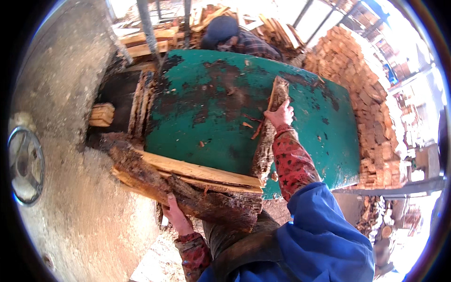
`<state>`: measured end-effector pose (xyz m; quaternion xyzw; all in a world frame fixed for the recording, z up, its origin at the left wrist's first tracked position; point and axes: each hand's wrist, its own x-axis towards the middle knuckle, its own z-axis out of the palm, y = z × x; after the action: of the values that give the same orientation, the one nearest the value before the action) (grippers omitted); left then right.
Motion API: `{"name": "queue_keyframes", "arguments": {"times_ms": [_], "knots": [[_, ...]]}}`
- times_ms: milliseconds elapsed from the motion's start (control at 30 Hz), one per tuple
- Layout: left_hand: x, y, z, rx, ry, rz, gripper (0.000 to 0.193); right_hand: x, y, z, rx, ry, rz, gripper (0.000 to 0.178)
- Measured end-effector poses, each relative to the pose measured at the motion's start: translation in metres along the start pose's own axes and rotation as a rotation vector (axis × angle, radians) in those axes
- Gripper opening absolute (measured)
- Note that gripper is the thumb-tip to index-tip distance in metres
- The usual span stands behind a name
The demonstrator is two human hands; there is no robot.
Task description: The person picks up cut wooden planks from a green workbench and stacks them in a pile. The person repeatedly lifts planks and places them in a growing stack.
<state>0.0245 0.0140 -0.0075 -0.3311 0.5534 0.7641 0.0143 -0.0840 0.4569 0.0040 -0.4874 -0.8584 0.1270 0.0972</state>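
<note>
My right hand (pixel 280 115) is closed over the upper part of a long bark-covered wood slab (pixel 264 152), which lies lengthwise away from me on the green table (pixel 310 141). My left hand (pixel 177 215) grips the lower edge of a thick bark-edged slab (pixel 206 207) along the near side, thumb upward; its other fingers are partly hidden. Just behind that slab, pale split boards (pixel 202 173) lie side by side, their right ends close to the foot of the right hand's slab. Bark scraps (pixel 247 125) are scattered on the worn tabletop.
Across the table a person in a dark cap (pixel 221 29) bends low among split wood. Stacked wood (pixel 373 108) rises along the right side. To the left are a handwheel (pixel 26 165), upright boards (pixel 139 104), a short block (pixel 102 114) and metal posts (pixel 146 28).
</note>
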Motion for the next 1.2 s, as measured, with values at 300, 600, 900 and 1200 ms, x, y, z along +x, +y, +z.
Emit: {"name": "queue_keyframes", "arguments": {"times_ms": [300, 600, 900, 1200], "knots": [[-0.001, 0.002, 0.002, 0.059, 0.03, 0.094, 0.056, -0.019, -0.01, -0.002, 0.296, -0.214, -0.54, 0.096], [0.008, -0.021, -0.005, -0.069, 0.036, 0.137, 0.05, -0.114, -0.107, -0.027, 0.54, -0.934, -0.982, 0.086], [-0.011, 0.003, 0.006, 0.005, 0.063, 0.237, 0.05, -0.209, -0.137, 0.019, 0.498, -0.941, -1.215, 0.07], [-0.022, -0.008, -0.003, -0.116, -0.011, 0.021, 0.052, -0.215, -0.138, 0.0, 0.525, -1.083, -1.129, 0.067]]}}
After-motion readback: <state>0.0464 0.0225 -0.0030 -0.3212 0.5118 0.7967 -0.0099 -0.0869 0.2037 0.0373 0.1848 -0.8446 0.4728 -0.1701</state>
